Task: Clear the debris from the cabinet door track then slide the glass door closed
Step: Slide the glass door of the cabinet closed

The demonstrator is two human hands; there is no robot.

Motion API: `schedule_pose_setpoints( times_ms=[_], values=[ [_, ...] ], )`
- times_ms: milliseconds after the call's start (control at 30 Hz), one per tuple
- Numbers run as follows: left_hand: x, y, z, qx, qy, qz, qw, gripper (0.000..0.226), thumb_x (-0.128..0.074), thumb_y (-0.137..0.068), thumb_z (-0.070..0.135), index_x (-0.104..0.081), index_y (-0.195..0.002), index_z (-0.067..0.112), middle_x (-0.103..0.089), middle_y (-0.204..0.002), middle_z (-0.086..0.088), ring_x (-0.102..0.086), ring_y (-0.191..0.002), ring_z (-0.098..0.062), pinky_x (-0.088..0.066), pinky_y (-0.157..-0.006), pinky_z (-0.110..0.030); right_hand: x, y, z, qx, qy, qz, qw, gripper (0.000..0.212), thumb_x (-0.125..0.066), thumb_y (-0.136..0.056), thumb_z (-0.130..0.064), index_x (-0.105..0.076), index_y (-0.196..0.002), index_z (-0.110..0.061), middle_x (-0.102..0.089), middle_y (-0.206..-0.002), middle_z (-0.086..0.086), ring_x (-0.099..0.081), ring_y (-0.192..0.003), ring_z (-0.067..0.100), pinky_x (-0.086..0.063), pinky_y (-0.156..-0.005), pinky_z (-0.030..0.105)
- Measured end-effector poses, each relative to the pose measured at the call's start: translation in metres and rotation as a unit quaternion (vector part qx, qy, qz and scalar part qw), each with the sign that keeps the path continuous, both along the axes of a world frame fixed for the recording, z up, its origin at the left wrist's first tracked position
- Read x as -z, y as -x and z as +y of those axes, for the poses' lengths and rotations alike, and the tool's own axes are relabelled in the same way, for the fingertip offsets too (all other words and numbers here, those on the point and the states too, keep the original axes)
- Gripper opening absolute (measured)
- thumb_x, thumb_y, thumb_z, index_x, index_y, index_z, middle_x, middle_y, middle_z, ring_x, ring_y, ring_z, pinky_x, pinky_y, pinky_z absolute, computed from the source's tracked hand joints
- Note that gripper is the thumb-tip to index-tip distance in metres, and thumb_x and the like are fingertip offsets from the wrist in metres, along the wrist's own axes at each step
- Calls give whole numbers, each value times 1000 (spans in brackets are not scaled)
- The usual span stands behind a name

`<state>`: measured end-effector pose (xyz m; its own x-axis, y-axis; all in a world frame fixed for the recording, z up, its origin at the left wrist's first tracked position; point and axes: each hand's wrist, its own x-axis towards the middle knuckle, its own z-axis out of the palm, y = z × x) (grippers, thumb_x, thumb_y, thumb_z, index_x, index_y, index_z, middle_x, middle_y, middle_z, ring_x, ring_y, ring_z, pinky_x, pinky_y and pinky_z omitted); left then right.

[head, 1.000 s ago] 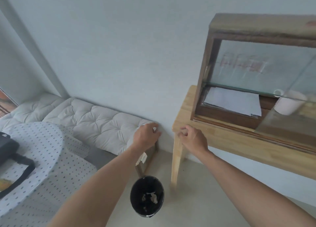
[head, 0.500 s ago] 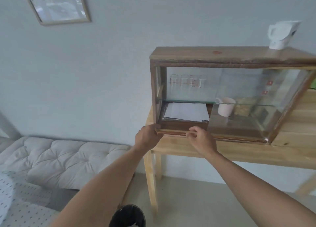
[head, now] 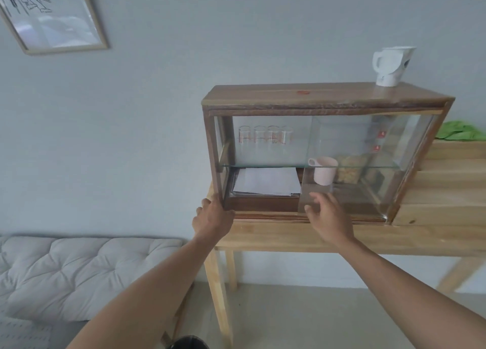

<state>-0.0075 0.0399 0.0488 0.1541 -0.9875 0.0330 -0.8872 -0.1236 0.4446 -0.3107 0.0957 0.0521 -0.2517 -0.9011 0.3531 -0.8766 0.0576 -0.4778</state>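
Both hands reach the cabinet (head: pixel 326 101): the left hand (head: pixel 213 217) curls around its lower left corner post, and the right hand (head: pixel 328 216) has its fingers spread loosely at the left edge of the glass door (head: pixel 368 162), holding nothing. Above the left hand lie papers (head: pixel 267 181) and four glasses (head: pixel 265 138); one pink cup (head: pixel 324 174) stands above the right. One kettle (head: pixel 391 65) sits on top.

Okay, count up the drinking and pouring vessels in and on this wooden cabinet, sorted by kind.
Clear measuring glasses with red markings, upper shelf: 4
Pale pink mug, lower level behind the glass: 1
White plastic kettle, on the cabinet top: 1
Total: 6
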Motion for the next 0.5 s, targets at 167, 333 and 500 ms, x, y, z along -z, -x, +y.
schedule_pose_setpoints(
  times_ms=[167,333,500],
  values=[
    [0,-6,-7,4,40,-2,999,104,-66,-96,53,5,-168,25,-33,-165,-9,-49,-137,-39,-48,-102,-55,-11,41,-8,8,98,209,973,57,-81,-89,-20,-64,-142,-11,-56,-144,19,-52,-129,45,-49,-101,59],
    [2,-5,-13,31,82,3,996,115,-68,-93,53,20,-164,34,-14,-177,-2,-48,-141,-41,-45,-106,-61,-24,79,-24,-4,136,357,924,94,-73,-92,-32,-23,-171,-18,-9,-180,19,-11,-165,47,-11,-128,70],
    [8,-2,-17,40,105,23,993,122,-70,-88,57,24,-162,37,-17,-176,4,-54,-136,-41,-46,-103,-61,-39,99,-45,-6,143,398,906,128,-87,-77,-50,-8,-173,-17,4,-180,19,3,-165,48,-3,-126,77]
  ],
)
